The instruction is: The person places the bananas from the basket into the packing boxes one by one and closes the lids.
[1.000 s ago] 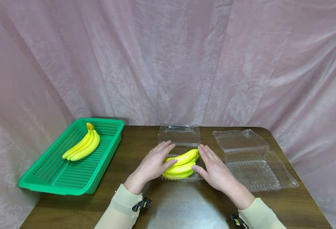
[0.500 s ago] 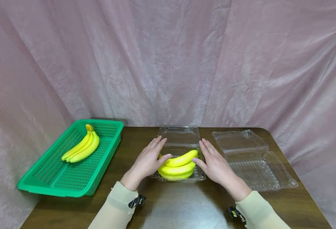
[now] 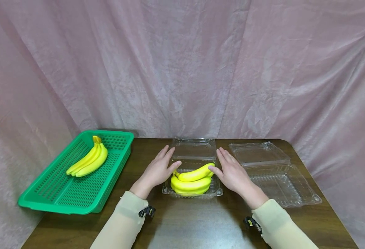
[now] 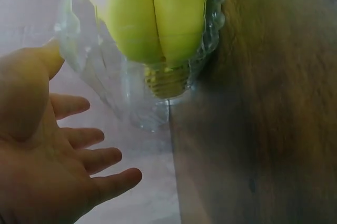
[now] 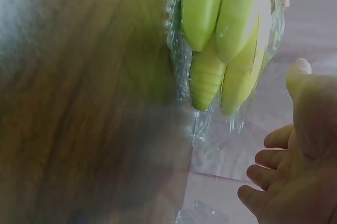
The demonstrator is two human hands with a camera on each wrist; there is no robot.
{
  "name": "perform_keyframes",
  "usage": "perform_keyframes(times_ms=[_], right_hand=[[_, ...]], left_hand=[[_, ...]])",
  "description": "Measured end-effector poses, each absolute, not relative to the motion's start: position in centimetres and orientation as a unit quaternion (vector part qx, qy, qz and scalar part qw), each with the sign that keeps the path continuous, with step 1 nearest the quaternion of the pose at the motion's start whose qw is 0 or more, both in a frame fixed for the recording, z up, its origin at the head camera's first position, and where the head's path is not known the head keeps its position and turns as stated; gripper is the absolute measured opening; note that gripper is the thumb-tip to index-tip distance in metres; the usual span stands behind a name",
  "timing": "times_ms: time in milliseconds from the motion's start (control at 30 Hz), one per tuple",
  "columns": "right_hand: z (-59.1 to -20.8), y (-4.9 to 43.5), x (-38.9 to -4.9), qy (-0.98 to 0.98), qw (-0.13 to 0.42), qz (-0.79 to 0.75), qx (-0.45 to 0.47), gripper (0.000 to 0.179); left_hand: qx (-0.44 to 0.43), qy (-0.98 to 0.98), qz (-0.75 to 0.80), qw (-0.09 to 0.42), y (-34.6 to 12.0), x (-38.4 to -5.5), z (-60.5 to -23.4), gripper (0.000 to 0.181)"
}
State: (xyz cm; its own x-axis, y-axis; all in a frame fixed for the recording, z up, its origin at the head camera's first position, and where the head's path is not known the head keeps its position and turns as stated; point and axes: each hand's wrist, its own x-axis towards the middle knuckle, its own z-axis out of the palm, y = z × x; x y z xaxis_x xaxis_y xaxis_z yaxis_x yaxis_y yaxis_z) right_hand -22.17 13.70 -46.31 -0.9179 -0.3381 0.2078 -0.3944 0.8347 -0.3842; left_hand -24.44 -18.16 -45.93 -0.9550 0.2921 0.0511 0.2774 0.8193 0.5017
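Yellow bananas [image 3: 190, 185] lie in the base of a clear plastic clamshell box [image 3: 166, 190] at mid-table. Its lid [image 3: 194, 149] is folded back, away from me. My left hand [image 3: 155, 172] hovers at the box's left side with its fingers extended and nothing held. On the other side is my right hand [image 3: 234, 174], also holding nothing, its thumb overlapping the banana tips in the head view. Both wrist views show space between the thumbs and the bananas [image 4: 158, 18]. Through the clear wall in the right wrist view, bananas [image 5: 237, 18] appear stacked in layers.
A green slotted basket [image 3: 114, 180] stands at the left with another bunch of bananas [image 3: 92, 159] in it. At the right lies a second clear clamshell box [image 3: 283, 186], lid folded back. A pink curtain [image 3: 182, 69] hangs behind the wooden table [image 3: 188, 224].
My left hand has moved left, off the bananas, and they have shifted slightly left in the box. My right hand has moved slightly, staying beside the box. Both hands have spread apart.
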Motion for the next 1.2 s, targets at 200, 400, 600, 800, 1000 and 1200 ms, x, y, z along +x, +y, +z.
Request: perform_keyframes(times_ms=[200,400,600,800,1000,1200], right_hand=[[-46.3,13.7,-23.2,-0.959,0.057,0.204,0.19,0.086],[-46.4,13.7,-24.1,-0.96,0.023,0.215,0.178,0.087],[-46.5,13.5,-24.6,-0.959,0.004,0.226,0.17,0.086],[-46.5,13.1,-25.1,-0.956,-0.021,0.243,0.166,0.086],[-46.6,13.1,-25.6,-0.956,-0.044,0.245,0.155,0.089],[-46.9,13.2,-26.3,-0.953,-0.07,0.258,0.145,0.091]], left_hand=[[0.135,0.955,0.262,0.02,-18.3,-25.5,-46.4,0.084],[0.119,0.954,0.272,0.029,-18.4,-26.3,-46.7,0.085],[0.109,0.955,0.275,0.034,-18.4,-26.8,-47.1,0.085],[0.11,0.954,0.277,0.033,-18.3,-27.0,-47.2,0.083],[0.108,0.955,0.272,0.041,-18.1,-27.0,-47.2,0.083],[0.106,0.955,0.274,0.046,-17.9,-27.2,-47.5,0.083]])
